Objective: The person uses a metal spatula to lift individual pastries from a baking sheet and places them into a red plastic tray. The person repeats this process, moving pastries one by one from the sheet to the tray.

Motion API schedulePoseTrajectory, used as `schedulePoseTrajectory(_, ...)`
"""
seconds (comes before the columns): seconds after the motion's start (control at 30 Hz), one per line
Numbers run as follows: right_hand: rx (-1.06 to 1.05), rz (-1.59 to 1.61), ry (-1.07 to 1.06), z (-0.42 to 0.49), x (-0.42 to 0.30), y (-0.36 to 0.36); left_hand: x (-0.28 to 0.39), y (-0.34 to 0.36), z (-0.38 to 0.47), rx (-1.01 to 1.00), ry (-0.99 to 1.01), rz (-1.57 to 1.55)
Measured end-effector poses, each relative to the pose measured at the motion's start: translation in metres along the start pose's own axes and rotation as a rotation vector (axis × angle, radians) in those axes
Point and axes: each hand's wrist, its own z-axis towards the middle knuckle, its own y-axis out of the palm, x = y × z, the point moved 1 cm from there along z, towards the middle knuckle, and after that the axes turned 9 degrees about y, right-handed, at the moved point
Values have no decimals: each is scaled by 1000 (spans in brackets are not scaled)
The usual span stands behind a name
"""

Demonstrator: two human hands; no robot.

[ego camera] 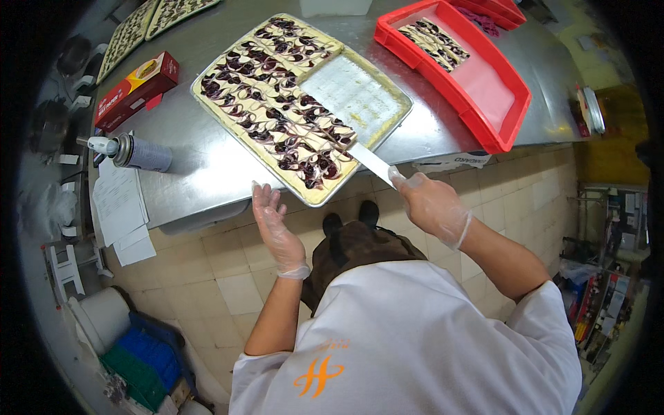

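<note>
In a clear plastic glove, my right hand point(428, 202) grips a flat utensil with a long pale blade point(372, 162). Its far end meets the near edge of a sheet of cream-coloured cake point(259, 98) swirled with dark fruit topping. The cake lies in a shallow metal sheet pan point(342, 85), whose right part is bare apart from crumbs and a strip of crust. My left hand point(277, 228), also gloved, is held up by the table edge, its fingers apart and nothing in it. A red plastic crate point(498, 78) lined with paper holds a cut cake slab point(434, 44).
On the steel table point(207, 150) stand a wax paper box point(137, 91), a can with a torch head point(140, 152) and paper sheets point(122, 202). More cake trays point(127, 39) lie at the far left. A translucent container point(334, 6) sits at the back.
</note>
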Motion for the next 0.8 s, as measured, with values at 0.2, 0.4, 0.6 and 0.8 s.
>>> schedulePoseTrajectory(0.2, 79, 42, -63, 34, -15, 8, 10, 1, -20, 11, -7, 63)
schedulePoseTrajectory(0.4, 202, 115, -123, 66, -20, 20, 16, -1, -30, 30, -20, 80)
schedulePoseTrajectory(0.6, 362, 304, -173, 71, -21, 36, 22, -1, -34, 49, -32, 50)
schedulePoseTrajectory(0.8, 483, 393, -219, 73, -14, 30, 25, 7, -20, 33, -49, 57)
